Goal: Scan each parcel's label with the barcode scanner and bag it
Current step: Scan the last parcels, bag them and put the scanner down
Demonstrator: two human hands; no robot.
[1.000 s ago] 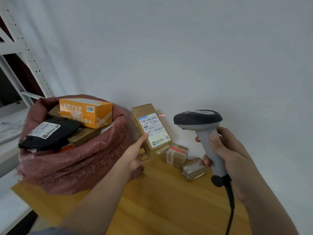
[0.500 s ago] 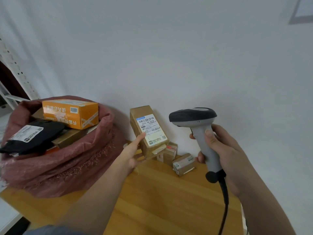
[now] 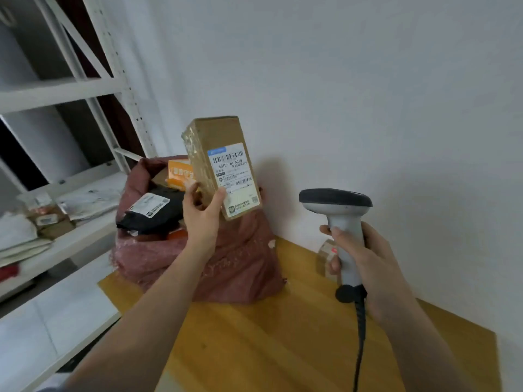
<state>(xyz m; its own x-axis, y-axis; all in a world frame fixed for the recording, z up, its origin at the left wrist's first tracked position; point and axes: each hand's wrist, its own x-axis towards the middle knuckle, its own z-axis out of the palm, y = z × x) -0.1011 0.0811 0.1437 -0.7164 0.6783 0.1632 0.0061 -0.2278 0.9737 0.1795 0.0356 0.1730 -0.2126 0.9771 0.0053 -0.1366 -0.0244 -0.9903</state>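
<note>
One tall brown parcel (image 3: 218,162) is up in our left hand (image 3: 202,216), fingers and thumb clamped on its lower end, label facing us, just above the red bag (image 3: 240,267). Our right hand (image 3: 365,258) grips the scanner (image 3: 338,219), aimed away. We judge this the bagging step: next, lower it in beside the orange box (image 3: 179,174).

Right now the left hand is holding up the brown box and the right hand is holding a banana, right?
Not quite. The head view shows the right hand gripping a barcode scanner, not a banana. The left hand does hold up the brown box.
</note>
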